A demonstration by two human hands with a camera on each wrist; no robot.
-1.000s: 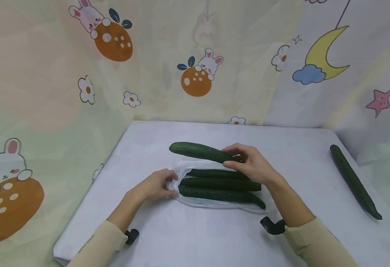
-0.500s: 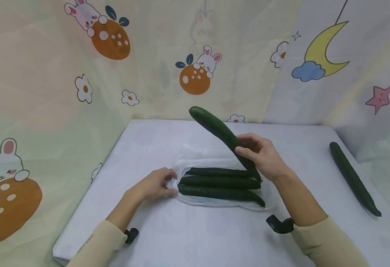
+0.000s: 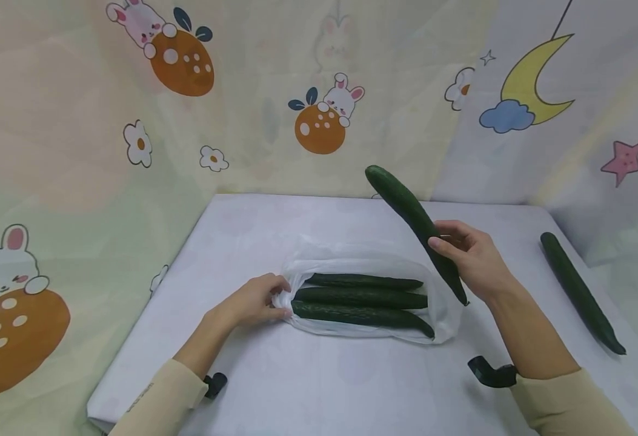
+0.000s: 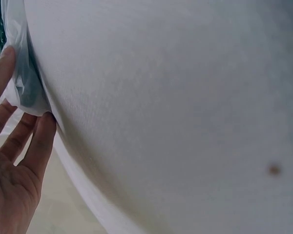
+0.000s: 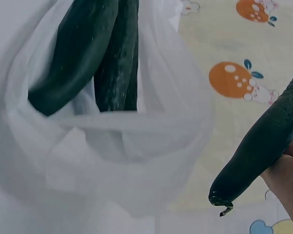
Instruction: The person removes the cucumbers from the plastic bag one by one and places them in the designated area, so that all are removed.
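A long dark green cucumber [image 3: 406, 207] is held up at a slant by my right hand [image 3: 468, 251], thumb on the near side and fingers behind it. Its stem end points down beside the mouth of a white plastic bag [image 3: 443, 324]. Three more cucumbers [image 3: 359, 297] lie side by side in that bag. My left hand [image 3: 253, 300] pinches the bag's left end; the left wrist view shows thumb and fingers on either side of the plastic [image 4: 29, 90]. In the right wrist view, the held cucumber [image 5: 259, 146] is apart from the open bag [image 5: 141, 180].
Another cucumber [image 3: 580, 290] lies alone along the right side of the white-covered table [image 3: 319, 381]. Behind the table hangs a cloth backdrop [image 3: 406, 66] printed with rabbits, fruit and a moon. Black camera mounts [image 3: 490, 372] stick out from both wrists.
My right hand has lifted the cucumber from above the bag and carried it right, tilting it from nearly level to steep. The left hand has stayed at the bag's end.
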